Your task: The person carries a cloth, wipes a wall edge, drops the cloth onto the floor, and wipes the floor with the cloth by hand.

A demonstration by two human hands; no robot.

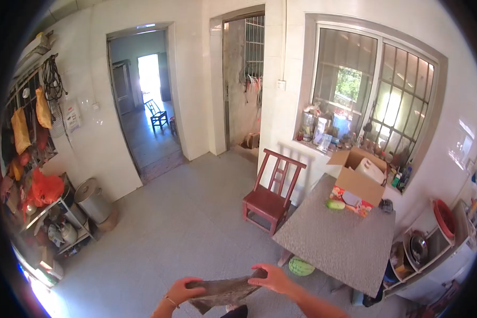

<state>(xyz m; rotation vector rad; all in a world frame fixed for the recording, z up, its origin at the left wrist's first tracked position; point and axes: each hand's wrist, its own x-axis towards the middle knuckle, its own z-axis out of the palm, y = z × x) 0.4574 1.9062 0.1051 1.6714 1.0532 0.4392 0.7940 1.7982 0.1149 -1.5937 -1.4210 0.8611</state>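
A dark grey-brown piece of cloth (222, 292) is stretched between my two hands, low in the view above the floor. My left hand (183, 290), with a thin bracelet at the wrist, is closed on its left end. At its upper right corner, my right hand (270, 277) grips the edge between thumb and fingers. The cloth hangs down a little in the middle, and a shoe (237, 311) shows below it.
A table (339, 238) at right carries an open cardboard box (360, 175) and a green melon (334, 204). Beneath is a watermelon (301, 266). A red chair (270, 199) stands beside it. At left are a metal bin (93, 201) and a rack (74, 244).
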